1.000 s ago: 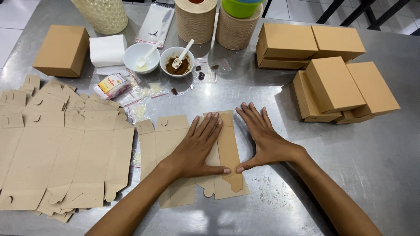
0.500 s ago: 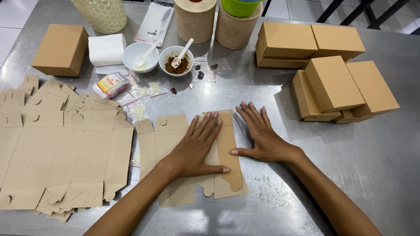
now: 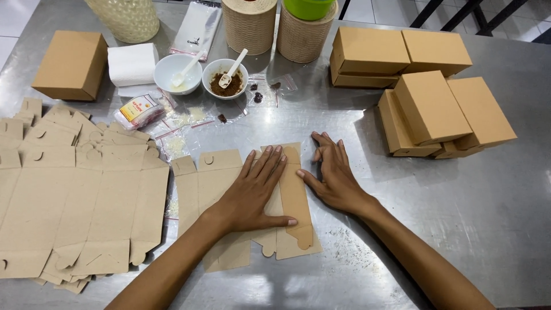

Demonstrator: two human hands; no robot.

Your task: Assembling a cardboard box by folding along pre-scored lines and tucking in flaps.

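- Steel desk, grey and scuffed, carries everything in view.
- Cardboard blanks, flat and unfolded, lie in a loose stack at the left edge of the desk.
- Folded brown boxes sit piled at the right rear; one more closed box stands alone at the left rear.
- Flat carton blank lies in the middle of the desk, its right panel folded over.
- Left hand presses flat on that carton blank, fingers spread and straight, grip wide open, nothing clasped.
- Right hand rests palm down just right of the blank, its thumb at the folded edge, grip likewise open and empty.
- Two white bowls with white spoons stand behind; one holds what looks like brown powder.
- Small clear bags lie scattered near the bowls.
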